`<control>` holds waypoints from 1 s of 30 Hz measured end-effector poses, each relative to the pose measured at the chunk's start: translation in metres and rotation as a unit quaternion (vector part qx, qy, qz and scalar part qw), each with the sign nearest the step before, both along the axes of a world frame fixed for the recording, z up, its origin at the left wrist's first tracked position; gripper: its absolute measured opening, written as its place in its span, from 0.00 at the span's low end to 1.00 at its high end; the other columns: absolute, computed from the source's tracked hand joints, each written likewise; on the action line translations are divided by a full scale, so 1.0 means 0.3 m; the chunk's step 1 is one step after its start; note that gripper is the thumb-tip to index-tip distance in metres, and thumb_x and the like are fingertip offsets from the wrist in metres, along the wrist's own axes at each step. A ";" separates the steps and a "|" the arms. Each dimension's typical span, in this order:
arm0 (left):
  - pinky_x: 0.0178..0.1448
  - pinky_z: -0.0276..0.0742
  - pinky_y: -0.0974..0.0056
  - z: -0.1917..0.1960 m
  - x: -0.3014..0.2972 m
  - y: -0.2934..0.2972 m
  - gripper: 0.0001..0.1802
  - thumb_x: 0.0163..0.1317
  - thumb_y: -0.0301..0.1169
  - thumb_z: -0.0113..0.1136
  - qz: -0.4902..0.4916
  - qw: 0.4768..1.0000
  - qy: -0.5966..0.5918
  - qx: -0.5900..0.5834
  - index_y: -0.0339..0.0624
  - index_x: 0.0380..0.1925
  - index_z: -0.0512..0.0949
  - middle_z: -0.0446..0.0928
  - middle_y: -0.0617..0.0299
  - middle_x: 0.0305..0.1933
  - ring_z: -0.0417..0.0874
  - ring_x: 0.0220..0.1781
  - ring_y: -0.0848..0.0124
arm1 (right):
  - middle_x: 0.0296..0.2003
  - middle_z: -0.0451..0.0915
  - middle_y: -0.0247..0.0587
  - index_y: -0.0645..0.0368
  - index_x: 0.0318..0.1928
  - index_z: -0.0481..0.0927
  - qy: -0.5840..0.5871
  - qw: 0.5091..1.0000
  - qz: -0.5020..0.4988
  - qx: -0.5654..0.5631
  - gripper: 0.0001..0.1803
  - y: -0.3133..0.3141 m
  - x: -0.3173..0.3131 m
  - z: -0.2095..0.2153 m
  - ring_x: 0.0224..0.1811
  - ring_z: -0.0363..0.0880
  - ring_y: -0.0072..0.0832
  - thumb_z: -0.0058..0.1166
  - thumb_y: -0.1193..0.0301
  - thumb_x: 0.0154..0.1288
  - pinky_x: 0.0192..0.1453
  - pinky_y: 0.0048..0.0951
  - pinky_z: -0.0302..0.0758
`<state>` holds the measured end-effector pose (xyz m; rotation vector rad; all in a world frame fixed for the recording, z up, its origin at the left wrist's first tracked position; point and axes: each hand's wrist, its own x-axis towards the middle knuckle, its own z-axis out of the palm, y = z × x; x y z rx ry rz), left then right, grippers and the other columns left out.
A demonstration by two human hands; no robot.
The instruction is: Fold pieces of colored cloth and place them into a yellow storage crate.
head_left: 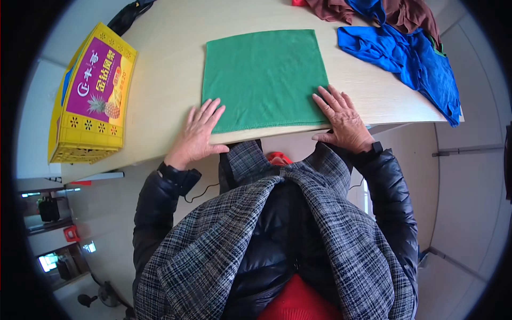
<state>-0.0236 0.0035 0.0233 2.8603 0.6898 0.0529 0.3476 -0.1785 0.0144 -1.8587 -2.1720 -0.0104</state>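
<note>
So I'm standing here watching someone at a pale table (165, 69) with a green cloth (265, 80) spread out flat, upper middle of the frame, lower edge running close along the table's front. Looks to me like the smoothing-and-squaring step. The left hand (196, 133) is at the cloth's lower left corner, fingers loosely spread, tips over the side edge, thumb out toward the table's front edge. The right hand (344, 120) mirrors it at the lower right corner, fingers stretched out over that side, thumb sticking out below. Neither one is pinching anything as far as I can tell, just resting open.

There are a few faint wrinkles near the bottom, so I'd say it's mostly flat but not perfect. If the cloth has to be lifted or turned from here, the move calls for nipping those two near corners between thumb and finger, evenly, or it'll skew. Blue cloth (397, 56) is heaped upper right, yellow box (90, 96) upper left.
</note>
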 end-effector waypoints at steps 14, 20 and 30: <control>0.59 0.73 0.55 0.005 -0.170 -0.136 0.14 0.52 0.23 0.69 0.027 0.968 -0.248 0.023 0.36 0.41 0.82 0.83 0.58 0.42 0.83 0.47 0.61 | 0.46 0.85 0.44 0.61 0.48 0.83 0.094 0.994 0.050 0.010 0.15 -0.109 -0.053 0.111 0.52 0.82 0.40 0.61 0.75 0.59 0.59 0.37 0.76; 0.47 0.75 0.67 0.155 -0.112 0.031 0.09 0.58 0.26 0.68 0.161 0.913 -0.290 -0.237 0.32 0.36 0.81 0.81 0.62 0.32 0.80 0.38 0.73 | 0.34 0.84 0.38 0.66 0.45 0.83 0.314 0.925 -0.049 -0.209 0.10 0.053 0.079 0.244 0.36 0.81 0.24 0.59 0.75 0.65 0.45 0.25 0.77; 0.34 0.72 0.67 -0.124 0.101 0.550 0.13 0.62 0.34 0.68 0.225 0.888 -0.298 -0.269 0.34 0.34 0.81 0.77 0.68 0.24 0.73 0.28 0.80 | 0.24 0.82 0.34 0.65 0.38 0.84 0.431 0.858 -0.185 -0.208 0.15 0.552 0.256 0.003 0.25 0.80 0.20 0.60 0.63 0.68 0.31 0.22 0.76</control>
